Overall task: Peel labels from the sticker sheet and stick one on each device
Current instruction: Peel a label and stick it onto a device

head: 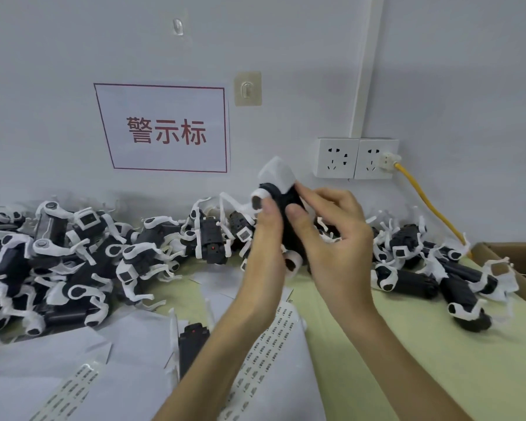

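Well, probably mid-stick: left hand (263,238) and right hand (334,238) both clutch one raised device (290,235), fingers (325,196) curled round it. Next, a fresh label off the sticker sheet (274,335).

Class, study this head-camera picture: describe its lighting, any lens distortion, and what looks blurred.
Head view: soft, even light with faint shadows on the wall; the wide-angle lens skews the sign and tilts the trunking; the device, the left hand and the right hand look slightly soft; print on the sticker sheet is too blurred to read.
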A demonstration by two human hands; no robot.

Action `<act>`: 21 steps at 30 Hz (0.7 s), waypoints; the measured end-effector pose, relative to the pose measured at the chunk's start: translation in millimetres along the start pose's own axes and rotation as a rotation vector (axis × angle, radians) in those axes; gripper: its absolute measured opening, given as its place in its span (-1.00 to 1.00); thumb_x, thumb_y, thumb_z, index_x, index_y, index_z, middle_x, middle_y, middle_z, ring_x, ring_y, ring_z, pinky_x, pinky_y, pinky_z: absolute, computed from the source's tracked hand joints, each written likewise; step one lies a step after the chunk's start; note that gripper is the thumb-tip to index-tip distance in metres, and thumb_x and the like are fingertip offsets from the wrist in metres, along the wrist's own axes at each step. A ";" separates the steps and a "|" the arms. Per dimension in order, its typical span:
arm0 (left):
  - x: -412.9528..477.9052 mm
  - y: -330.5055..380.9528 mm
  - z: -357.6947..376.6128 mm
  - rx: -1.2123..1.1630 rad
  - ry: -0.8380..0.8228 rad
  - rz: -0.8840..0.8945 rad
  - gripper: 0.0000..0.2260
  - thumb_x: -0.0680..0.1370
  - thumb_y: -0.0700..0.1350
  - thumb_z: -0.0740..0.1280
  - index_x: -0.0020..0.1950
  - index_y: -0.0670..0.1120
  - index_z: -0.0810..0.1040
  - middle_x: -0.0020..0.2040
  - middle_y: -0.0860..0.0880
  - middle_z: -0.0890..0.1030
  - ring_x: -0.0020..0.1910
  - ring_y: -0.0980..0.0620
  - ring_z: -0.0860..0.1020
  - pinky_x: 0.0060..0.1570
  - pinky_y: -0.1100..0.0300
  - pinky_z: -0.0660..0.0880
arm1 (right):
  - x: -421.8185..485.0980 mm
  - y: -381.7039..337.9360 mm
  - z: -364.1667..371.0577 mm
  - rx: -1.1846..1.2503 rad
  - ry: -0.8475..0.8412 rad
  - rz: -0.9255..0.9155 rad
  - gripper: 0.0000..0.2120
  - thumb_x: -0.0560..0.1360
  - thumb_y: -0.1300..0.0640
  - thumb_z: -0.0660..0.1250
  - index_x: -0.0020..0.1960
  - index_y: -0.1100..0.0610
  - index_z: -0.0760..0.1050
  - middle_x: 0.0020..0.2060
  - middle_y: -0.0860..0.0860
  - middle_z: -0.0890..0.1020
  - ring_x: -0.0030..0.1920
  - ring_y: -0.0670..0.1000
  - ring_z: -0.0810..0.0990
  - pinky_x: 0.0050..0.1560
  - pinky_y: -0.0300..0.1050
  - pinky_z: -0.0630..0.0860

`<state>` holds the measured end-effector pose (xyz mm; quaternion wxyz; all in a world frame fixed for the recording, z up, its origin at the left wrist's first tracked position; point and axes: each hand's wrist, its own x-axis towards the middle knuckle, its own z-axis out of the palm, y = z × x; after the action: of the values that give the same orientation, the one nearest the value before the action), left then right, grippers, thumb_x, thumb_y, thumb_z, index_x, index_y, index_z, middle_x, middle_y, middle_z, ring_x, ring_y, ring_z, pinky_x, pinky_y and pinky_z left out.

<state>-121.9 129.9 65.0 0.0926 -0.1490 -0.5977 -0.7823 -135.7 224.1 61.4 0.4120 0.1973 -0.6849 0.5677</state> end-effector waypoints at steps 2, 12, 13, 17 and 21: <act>-1.1 -1.7 1.7 0.018 -0.005 -0.027 -0.34 0.54 0.44 0.10 0.49 0.09 0.45 0.40 0.06 0.57 0.42 0.15 0.49 0.49 0.03 0.34 | 0.0 2.6 -1.2 -0.034 0.031 0.000 -0.70 0.55 0.00 0.41 0.27 -0.03 0.63 0.10 -0.12 0.62 0.17 0.02 0.56 0.22 -0.10 0.50; 13.1 19.1 -33.4 -0.237 0.538 -0.029 -0.52 0.70 0.24 0.04 0.33 0.00 0.59 0.15 -0.05 0.71 0.18 -0.04 0.67 0.20 0.01 0.60 | -7.9 1.8 10.5 -0.017 -0.704 -0.074 -0.55 0.63 0.19 0.28 0.51 0.00 0.40 0.53 -0.14 0.36 0.54 -0.21 0.26 0.53 -0.23 0.19; 14.3 19.7 -36.9 -0.275 0.538 -0.072 -0.51 0.70 0.25 0.06 0.33 -0.03 0.59 0.08 -0.03 0.72 0.13 -0.05 0.68 -0.01 0.14 0.66 | -3.1 4.3 5.3 0.062 -0.646 -0.009 -0.60 0.62 0.21 0.28 0.43 -0.01 0.50 0.42 -0.13 0.52 0.43 -0.20 0.43 0.43 -0.25 0.35; 17.4 20.9 -51.8 -0.241 0.398 -0.194 -0.63 0.68 0.17 0.22 0.27 -0.08 0.60 -0.14 -0.05 0.69 -0.24 0.00 0.68 -0.42 0.28 0.59 | 9.0 38.5 -15.8 -0.195 -0.501 0.198 -0.83 0.58 0.13 0.36 0.08 -0.10 0.64 -0.11 -0.08 0.71 -0.19 -0.13 0.63 -0.14 -0.22 0.49; 20.1 14.3 -64.5 -0.183 0.261 -0.286 -0.85 0.61 -0.13 0.39 0.17 -0.06 0.58 -0.07 -0.07 0.69 -0.27 0.03 0.66 -0.27 0.16 0.65 | -4.8 81.9 -21.9 -0.645 -1.044 0.575 -0.72 0.56 -0.20 0.37 0.12 -0.03 0.61 -0.07 -0.14 0.59 -0.10 -0.14 0.56 -0.11 -0.17 0.42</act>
<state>-144.0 64.6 69.3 0.0431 0.0322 -0.5221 -0.8512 -185.8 266.5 7.7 -0.1021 0.1228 -0.9544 0.2522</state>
